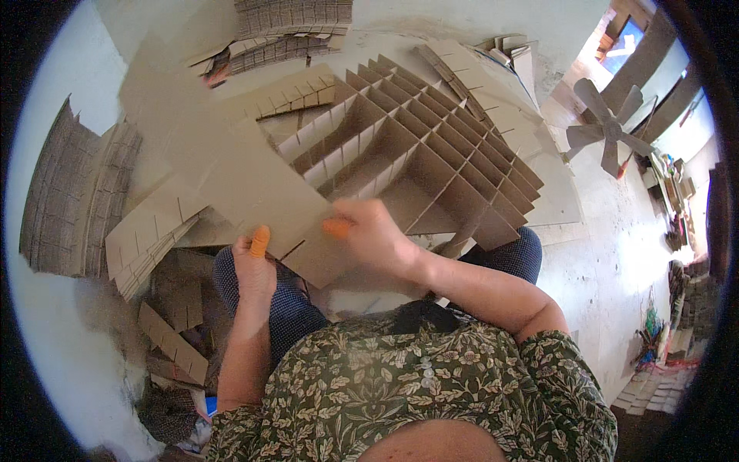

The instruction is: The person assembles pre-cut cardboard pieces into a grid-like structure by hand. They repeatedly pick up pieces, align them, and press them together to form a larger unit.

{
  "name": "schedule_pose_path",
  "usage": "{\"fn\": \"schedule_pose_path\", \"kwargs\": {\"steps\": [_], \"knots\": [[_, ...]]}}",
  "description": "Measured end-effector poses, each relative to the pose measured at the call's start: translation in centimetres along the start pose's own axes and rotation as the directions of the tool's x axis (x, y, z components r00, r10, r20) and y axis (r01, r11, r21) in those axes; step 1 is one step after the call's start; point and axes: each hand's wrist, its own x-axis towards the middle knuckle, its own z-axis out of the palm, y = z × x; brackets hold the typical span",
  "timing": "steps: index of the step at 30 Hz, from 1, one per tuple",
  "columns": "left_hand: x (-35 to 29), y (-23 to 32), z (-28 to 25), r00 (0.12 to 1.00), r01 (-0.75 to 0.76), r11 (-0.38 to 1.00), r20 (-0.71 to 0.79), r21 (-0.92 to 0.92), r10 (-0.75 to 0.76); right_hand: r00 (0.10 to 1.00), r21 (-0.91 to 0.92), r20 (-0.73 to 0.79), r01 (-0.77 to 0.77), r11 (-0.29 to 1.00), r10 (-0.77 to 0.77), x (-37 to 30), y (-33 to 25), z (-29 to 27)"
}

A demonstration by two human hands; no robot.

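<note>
A long cardboard divider strip [262, 185] slants across in front of me, its far end blurred and a dark slot showing near its close end. My left hand [255, 260] grips the strip's near left edge, with an orange cover on the thumb. At the opposite edge, my right hand [377, 237] is closed on the strip, slightly blurred, an orange cover on one fingertip. Just beyond lies a partly assembled cardboard grid [450, 158] of crossed slotted strips; narrow cells fill its right side and wider gaps its left.
Slotted strips [158, 231] lie fanned at the left. Stacks of cardboard pieces [73, 196] stand by the left wall, and another stack [292, 19] lies at the back. A fan [610, 129] stands at the right. Flat cardboard sheets [558, 189] lie under the grid.
</note>
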Motion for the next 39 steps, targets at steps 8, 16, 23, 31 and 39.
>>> {"fn": "schedule_pose_path", "kwargs": {"steps": [8, 16, 23, 31, 39], "knots": [[0.4, -0.6, -0.9, 0.999, -0.028, 0.999, 0.018, 0.028, 0.028, 0.997, -0.012, 0.023, 0.07, 0.997, -0.07, -1.1, -0.8, -0.9], [1.2, 0.2, -1.2, 0.999, 0.037, 0.995, 0.028, 0.088, -0.04, 0.912, -0.479, -0.213, 0.215, 0.851, -0.35, -3.6, -6.5, -12.2], [1.6, -0.4, -1.4, 0.991, 0.131, 0.969, -0.023, 0.209, -0.129, 0.902, -0.734, -0.225, 0.091, 0.673, -0.367, -10.0, -7.9, -20.7], [2.3, -1.4, -2.2, 0.982, 0.126, 0.896, 0.075, 0.426, -0.174, 0.968, -0.691, -0.128, 0.068, 0.719, -0.214, -12.3, -4.6, -20.1], [2.1, -1.5, -2.0, 0.977, 0.155, 0.844, 0.049, 0.514, -0.21, 0.98, -0.735, -0.038, 0.106, 0.67, -0.197, -10.5, -4.1, -19.6]]}}
